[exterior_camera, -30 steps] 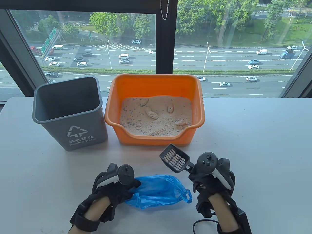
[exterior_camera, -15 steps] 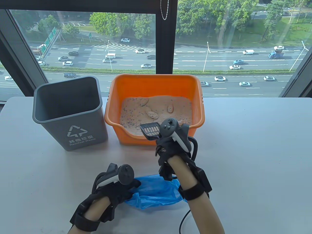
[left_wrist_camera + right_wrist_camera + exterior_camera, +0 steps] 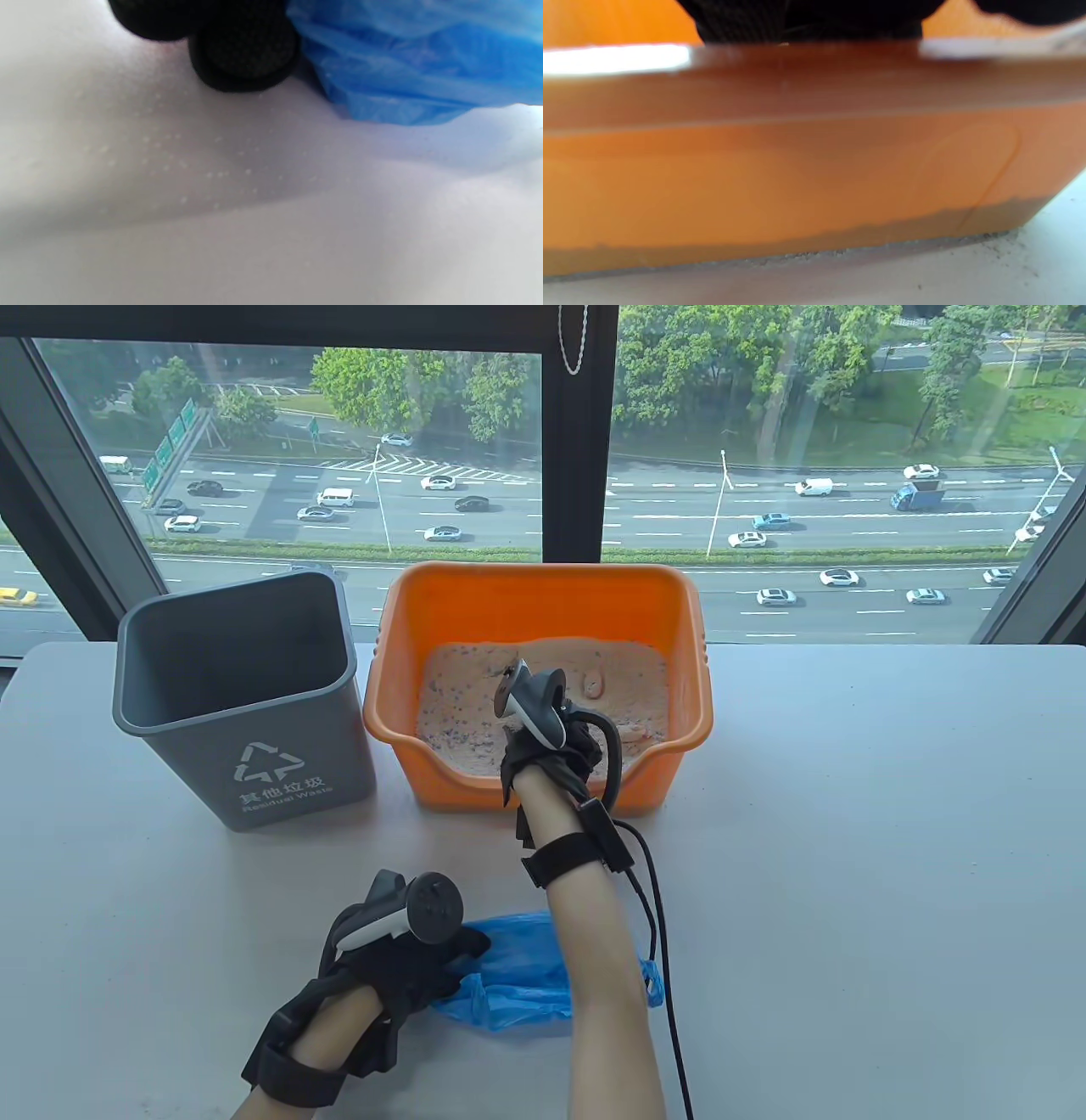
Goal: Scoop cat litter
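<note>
My right hand (image 3: 543, 751) reaches over the orange litter box's (image 3: 543, 793) low front wall, above the litter (image 3: 458, 704); its grip and the scoop are hidden. My left hand (image 3: 399, 959) pinches the blue bag (image 3: 517, 976) on the desk (image 3: 848, 857).

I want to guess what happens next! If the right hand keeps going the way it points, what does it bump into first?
Probably the litter inside the orange box: the right hand reaches over the low front rim, pointing down and away. The scoop is hidden, so depth is uncertain.
</note>
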The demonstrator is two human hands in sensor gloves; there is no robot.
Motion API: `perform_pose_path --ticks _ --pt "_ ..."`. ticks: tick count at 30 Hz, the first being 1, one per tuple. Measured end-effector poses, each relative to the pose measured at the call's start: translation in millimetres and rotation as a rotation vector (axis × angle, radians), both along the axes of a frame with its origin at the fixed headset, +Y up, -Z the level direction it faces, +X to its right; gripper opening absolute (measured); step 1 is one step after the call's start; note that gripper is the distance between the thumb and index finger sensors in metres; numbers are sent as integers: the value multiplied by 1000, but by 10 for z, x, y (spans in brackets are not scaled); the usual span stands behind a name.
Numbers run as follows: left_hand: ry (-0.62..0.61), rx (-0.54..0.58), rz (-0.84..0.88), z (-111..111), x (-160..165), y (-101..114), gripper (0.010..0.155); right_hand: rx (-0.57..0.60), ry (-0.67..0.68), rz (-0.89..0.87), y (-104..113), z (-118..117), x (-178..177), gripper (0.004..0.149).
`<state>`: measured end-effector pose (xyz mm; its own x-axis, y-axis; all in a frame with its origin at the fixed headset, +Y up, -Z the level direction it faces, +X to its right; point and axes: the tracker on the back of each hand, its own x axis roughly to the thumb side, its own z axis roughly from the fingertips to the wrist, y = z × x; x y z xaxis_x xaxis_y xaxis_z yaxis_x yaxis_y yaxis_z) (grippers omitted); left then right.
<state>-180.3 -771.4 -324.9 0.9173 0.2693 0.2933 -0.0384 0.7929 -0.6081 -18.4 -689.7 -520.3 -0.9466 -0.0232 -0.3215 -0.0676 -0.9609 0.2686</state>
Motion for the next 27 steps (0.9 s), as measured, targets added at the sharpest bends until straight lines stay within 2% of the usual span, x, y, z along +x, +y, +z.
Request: perform_pose_path --ticks 2,5,9,12,13,15,16,17,18,19,20,21,24,25,27 --pt "2 -3 2 1 -7 0 59 52 -11 -38 -16 -29 41 58" --pt "6 -2 0 2 -9 -1 60 45 2 -43 -25 23 97 58" --pt "5 0 -3 -1 -9 -1 59 137 13 -110 30 198 208 58" --pt "7 -1 -4 -2 -9 -1 59 254 -60 -105 132 392 291 58" --pt "8 -2 -4 -2 -8 -1 59 277 -25 -114 173 442 310 58" --pt "10 -4 -4 -3 -8 -2 59 241 14 -136 199 487 334 58" --pt "11 -5 -4 -3 -9 -2 59 249 5 -147 214 515 349 58" --pt "13 -5 -3 -3 -8 -3 59 324 -54 -144 240 559 376 58" --pt "13 -5 -3 -3 -9 -3 59 351 -77 -133 249 579 384 58" --pt "13 -5 -2 -3 -8 -4 59 361 -56 -129 264 572 391 58" --pt "13 -5 -2 -3 -9 -4 59 303 19 -137 268 566 385 58" --pt "12 -4 -2 -4 -8 -5 60 273 18 -145 271 575 392 58" --pt "11 -4 -3 -4 -7 -6 59 408 -44 -154 287 625 395 58" --pt "11 -3 -4 -4 -6 -6 59 402 -22 -157 289 617 394 58" --pt "10 -1 -7 -3 -4 -6 59 316 47 -223 274 609 397 58"
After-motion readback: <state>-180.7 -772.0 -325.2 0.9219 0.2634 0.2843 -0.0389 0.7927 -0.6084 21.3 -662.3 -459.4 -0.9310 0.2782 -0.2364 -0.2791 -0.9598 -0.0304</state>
